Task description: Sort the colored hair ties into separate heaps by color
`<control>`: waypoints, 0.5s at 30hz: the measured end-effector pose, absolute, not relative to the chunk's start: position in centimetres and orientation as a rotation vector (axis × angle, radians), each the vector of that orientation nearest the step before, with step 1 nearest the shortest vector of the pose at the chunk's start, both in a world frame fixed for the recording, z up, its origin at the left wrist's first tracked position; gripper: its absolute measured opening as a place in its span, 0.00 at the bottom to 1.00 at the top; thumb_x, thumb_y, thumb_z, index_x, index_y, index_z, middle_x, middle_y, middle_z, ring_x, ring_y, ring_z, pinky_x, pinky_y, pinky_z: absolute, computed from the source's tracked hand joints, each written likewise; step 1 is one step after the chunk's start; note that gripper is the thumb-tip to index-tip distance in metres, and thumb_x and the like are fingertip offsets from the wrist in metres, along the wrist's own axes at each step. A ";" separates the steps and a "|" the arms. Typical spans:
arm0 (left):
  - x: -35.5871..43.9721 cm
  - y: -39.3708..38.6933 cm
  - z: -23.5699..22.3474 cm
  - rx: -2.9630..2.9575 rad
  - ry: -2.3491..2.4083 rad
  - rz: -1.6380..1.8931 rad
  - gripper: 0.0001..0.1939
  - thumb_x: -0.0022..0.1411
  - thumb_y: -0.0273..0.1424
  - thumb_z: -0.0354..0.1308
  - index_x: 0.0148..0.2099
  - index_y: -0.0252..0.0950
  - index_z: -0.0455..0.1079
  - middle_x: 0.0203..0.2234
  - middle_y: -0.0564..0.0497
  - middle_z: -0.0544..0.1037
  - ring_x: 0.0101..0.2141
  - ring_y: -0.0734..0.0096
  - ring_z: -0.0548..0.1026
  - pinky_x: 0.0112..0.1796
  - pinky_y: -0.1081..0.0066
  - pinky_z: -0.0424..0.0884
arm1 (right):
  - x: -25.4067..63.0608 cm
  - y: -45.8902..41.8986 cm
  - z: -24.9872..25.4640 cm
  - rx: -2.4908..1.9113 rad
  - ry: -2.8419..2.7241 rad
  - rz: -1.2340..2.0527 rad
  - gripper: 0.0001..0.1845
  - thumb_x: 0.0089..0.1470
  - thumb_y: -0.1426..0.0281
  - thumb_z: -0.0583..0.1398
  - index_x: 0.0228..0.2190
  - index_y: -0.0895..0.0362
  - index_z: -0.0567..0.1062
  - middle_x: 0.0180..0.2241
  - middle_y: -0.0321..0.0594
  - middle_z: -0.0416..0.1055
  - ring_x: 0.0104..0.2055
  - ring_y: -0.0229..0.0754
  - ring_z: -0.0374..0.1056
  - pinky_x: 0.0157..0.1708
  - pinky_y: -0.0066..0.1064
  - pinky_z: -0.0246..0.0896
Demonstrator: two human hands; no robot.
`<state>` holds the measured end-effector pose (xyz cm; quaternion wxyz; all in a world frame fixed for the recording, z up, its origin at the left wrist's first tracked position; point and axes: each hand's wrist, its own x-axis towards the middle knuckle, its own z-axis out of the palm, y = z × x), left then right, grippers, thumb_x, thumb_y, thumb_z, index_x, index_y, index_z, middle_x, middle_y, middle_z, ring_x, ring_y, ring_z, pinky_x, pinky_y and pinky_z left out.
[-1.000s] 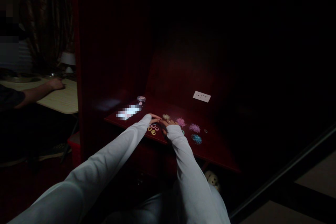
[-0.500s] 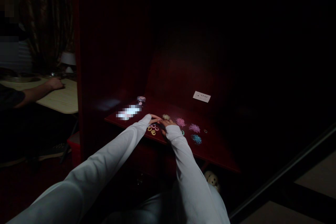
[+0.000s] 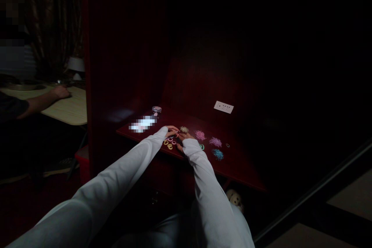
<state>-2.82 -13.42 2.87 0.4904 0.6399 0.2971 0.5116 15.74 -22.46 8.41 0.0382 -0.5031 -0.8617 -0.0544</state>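
Observation:
My left hand (image 3: 172, 130) and my right hand (image 3: 184, 137) meet over the dark red desk (image 3: 238, 170), fingertips almost together. Between them shows a small pink-red piece (image 3: 177, 135), pinched by both hands; its kind is too small to make out. Just below my left hand lie several pink rings (image 3: 174, 142) and yellow rings (image 3: 170, 146), like small hair ties. Beyond my fingers sits a beige pile (image 3: 184, 129) of tiny bands. To the right of my right hand are a pink pile (image 3: 200, 135) and a partly hidden green ring (image 3: 202, 147).
Farther right lie a purple pile (image 3: 215, 142), a blue pile (image 3: 217, 154) and one small ring (image 3: 228, 145). A lit, blurred-out phone-like screen (image 3: 143, 123) and a round container (image 3: 156, 109) stand left. Another person's hand (image 3: 61, 92) rests on a pale table (image 3: 74, 104).
My hands have drawn slightly apart, and the pink-red piece between them shows more clearly. The bands and rings on the desk have stayed in place.

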 end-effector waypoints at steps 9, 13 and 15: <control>-3.1 -13.9 3.2 1.610 0.698 1.249 0.20 0.54 0.44 0.73 0.41 0.34 0.79 0.27 0.48 0.84 0.34 0.62 0.82 0.42 0.65 0.76 | 16.1 -23.0 9.4 -1.498 -2.696 -0.123 0.40 0.64 0.62 0.58 0.73 0.56 0.61 0.75 0.41 0.55 0.69 0.56 0.61 0.64 0.45 0.63; -3.2 -14.0 3.2 1.648 0.714 1.270 0.20 0.55 0.42 0.73 0.45 0.34 0.78 0.24 0.52 0.82 0.32 0.64 0.81 0.41 0.65 0.76 | 15.6 -23.4 9.7 -1.513 -2.707 -0.124 0.38 0.64 0.62 0.57 0.73 0.56 0.62 0.75 0.42 0.56 0.68 0.56 0.62 0.64 0.45 0.63; -3.2 -14.0 3.2 1.658 0.728 1.257 0.20 0.56 0.42 0.72 0.45 0.35 0.78 0.24 0.52 0.81 0.31 0.65 0.80 0.40 0.65 0.75 | 15.5 -23.7 9.6 -1.518 -2.698 -0.125 0.37 0.65 0.62 0.57 0.72 0.58 0.63 0.74 0.44 0.58 0.68 0.56 0.63 0.65 0.45 0.61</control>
